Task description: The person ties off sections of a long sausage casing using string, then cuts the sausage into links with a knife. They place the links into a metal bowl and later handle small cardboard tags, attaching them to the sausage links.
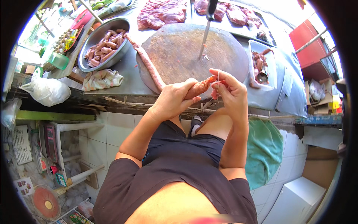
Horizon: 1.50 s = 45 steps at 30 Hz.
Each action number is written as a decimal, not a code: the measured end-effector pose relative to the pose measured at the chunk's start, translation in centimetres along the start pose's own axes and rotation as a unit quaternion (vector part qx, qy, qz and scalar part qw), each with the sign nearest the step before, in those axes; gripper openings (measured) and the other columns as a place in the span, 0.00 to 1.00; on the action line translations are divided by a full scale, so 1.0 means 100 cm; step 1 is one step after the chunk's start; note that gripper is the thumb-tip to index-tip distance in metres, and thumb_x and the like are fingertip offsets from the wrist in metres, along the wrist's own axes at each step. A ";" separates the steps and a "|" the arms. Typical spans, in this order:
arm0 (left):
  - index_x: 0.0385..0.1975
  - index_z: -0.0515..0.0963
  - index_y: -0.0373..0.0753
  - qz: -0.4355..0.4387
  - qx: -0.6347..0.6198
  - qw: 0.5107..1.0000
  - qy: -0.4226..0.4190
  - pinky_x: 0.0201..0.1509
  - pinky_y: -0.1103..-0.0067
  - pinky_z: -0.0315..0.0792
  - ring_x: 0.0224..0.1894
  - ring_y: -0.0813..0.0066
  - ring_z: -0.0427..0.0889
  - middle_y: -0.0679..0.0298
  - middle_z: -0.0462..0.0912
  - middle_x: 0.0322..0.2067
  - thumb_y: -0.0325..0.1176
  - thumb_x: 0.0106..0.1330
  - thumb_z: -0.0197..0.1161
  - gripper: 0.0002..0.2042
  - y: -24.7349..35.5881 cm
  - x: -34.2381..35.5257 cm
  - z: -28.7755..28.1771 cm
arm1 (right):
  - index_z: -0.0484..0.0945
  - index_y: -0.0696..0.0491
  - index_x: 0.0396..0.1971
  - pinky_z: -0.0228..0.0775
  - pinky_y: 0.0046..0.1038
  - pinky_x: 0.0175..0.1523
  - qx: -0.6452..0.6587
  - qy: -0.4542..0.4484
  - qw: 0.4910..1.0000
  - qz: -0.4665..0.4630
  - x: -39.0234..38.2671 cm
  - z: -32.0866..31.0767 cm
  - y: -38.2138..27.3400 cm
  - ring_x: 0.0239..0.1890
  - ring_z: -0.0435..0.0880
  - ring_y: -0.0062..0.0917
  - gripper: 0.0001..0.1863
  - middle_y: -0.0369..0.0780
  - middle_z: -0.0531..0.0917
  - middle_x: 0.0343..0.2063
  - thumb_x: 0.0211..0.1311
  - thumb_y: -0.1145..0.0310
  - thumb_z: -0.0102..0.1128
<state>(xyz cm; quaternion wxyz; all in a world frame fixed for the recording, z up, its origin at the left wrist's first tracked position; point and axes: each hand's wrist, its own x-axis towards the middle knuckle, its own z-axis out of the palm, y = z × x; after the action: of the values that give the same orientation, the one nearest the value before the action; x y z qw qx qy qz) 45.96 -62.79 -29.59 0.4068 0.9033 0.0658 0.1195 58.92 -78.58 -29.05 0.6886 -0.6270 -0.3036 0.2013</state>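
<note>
My left hand (173, 96) is wrapped around a long raw sausage (150, 69) near its end. From there the sausage runs back over the left side of the round chopping board (175, 48) toward a metal bowl (84, 59). My right hand (230, 89) pinches a thin pale string (219, 75) at the sausage's tip, just past the board's front edge. A scrap of casing seems to hang by those fingers; its detail is too small to tell. A knife (206, 35) with a black handle stands upright, its point in the board.
Sausage links (106, 46) fill the bowl at the left, with a stained cloth (102, 79) before it. Raw meat slabs (162, 13) lie behind the board. At the right stands a white tray (275, 69) with meat pieces and a metal tube. A green towel (263, 156) hangs below.
</note>
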 end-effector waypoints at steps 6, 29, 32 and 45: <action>0.53 0.73 0.38 0.040 0.010 0.999 -0.007 0.42 0.71 0.75 0.39 0.57 0.84 0.50 0.83 0.34 0.28 0.59 0.71 0.22 -0.002 0.001 0.007 | 0.83 0.61 0.38 0.69 0.15 0.30 -0.067 -0.015 0.997 0.045 -0.002 -0.016 -0.006 0.27 0.76 0.11 0.05 0.35 0.84 0.31 0.65 0.81 0.60; 0.45 0.79 0.23 -0.137 -0.595 0.721 -0.327 0.44 0.74 0.82 0.38 0.65 0.87 0.50 0.85 0.39 0.33 0.72 0.61 0.15 -0.007 0.028 -0.009 | 0.76 0.57 0.23 0.70 0.34 0.36 -0.277 -0.177 0.923 -0.202 0.004 -0.009 -0.045 0.31 0.78 0.40 0.06 0.42 0.78 0.25 0.45 0.79 0.65; 0.40 0.80 0.23 -0.125 -0.569 0.737 -0.342 0.41 0.74 0.82 0.37 0.65 0.87 0.51 0.85 0.35 0.32 0.72 0.61 0.13 0.000 0.022 -0.009 | 0.80 0.58 0.26 0.72 0.31 0.37 -0.247 -0.224 0.928 -0.167 0.003 -0.015 -0.044 0.31 0.81 0.36 0.08 0.42 0.81 0.26 0.43 0.80 0.67; 0.34 0.80 0.32 0.005 -0.443 0.896 0.014 0.38 0.83 0.73 0.33 0.82 0.78 0.66 0.82 0.29 0.26 0.73 0.55 0.08 0.028 -0.001 -0.021 | 0.80 0.64 0.46 0.69 0.21 0.29 -0.015 -0.302 0.953 0.006 -0.028 -0.057 -0.019 0.23 0.78 0.20 0.12 0.39 0.83 0.24 0.66 0.74 0.57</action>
<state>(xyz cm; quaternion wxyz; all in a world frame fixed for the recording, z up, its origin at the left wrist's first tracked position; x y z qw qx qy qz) 45.32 -63.14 -26.15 0.7635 0.6279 0.0074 0.1508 60.49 -84.91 -27.83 0.5536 -0.5491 -0.4967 0.3811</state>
